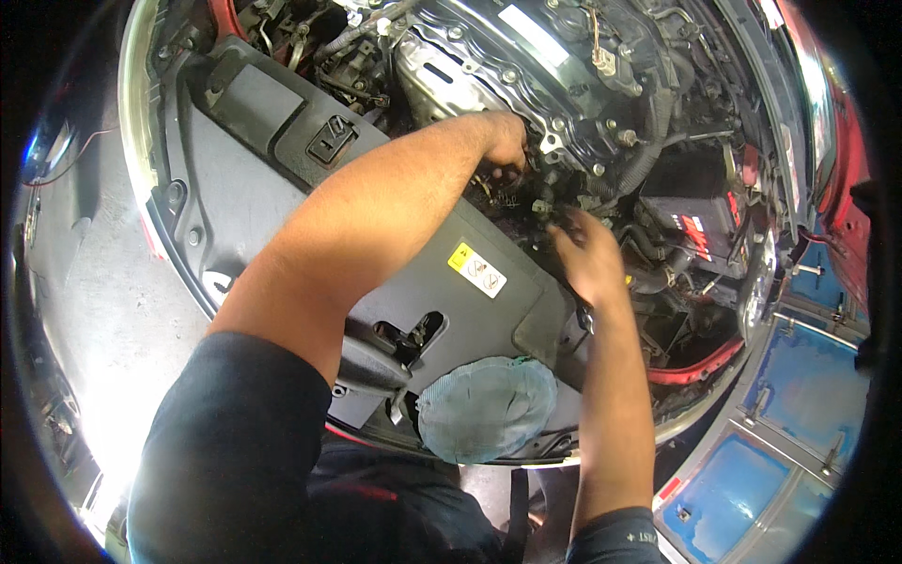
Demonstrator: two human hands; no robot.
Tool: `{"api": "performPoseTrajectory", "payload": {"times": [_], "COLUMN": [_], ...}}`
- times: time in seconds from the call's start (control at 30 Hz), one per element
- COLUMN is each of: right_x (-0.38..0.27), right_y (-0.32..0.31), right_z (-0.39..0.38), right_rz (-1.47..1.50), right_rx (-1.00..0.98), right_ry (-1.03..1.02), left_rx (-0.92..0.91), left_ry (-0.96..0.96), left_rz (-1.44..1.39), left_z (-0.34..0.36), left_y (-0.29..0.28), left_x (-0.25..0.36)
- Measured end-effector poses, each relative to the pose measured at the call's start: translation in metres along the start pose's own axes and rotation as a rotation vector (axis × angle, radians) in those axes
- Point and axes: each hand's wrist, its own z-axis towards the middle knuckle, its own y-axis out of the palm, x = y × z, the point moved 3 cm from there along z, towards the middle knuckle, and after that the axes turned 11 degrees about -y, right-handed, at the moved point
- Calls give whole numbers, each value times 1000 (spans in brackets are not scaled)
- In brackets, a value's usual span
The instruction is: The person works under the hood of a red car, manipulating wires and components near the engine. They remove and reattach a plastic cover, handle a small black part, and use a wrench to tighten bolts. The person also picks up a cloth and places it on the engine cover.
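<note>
Dark sleeves frame both forearms reaching into the engine bay. Left hand [507,141] curls into the gap beside the engine [526,66]; what it grips is hidden. Right hand [584,256], fingers spread, touches a small connector [545,209], probably light, stiff, brittle; pinch its body. Blue cloth [487,409] lies on the cover's [254,188] near edge.

We note a matt black plastic cover panel [282,179], smooth and dusty. The engine casting [526,66] is bare metal, dull grey and grimy. A teal cloth [487,407] looks soft and worn. The hoses [648,155] appear as matt black rubber.
</note>
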Motion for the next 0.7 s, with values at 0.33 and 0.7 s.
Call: {"api": "performPoseTrajectory", "payload": {"times": [0.33, 0.7], "right_x": [34, 80], "right_y": [82, 104], "right_z": [72, 69], "right_rz": [757, 754], "right_rx": [-77, 117], "right_ry": [359, 487], "left_rx": [-114, -324], "left_ry": [-52, 68], "left_rz": [-71, -121], "left_z": [11, 7], "left_y": [7, 16], "left_x": [-3, 5]}}
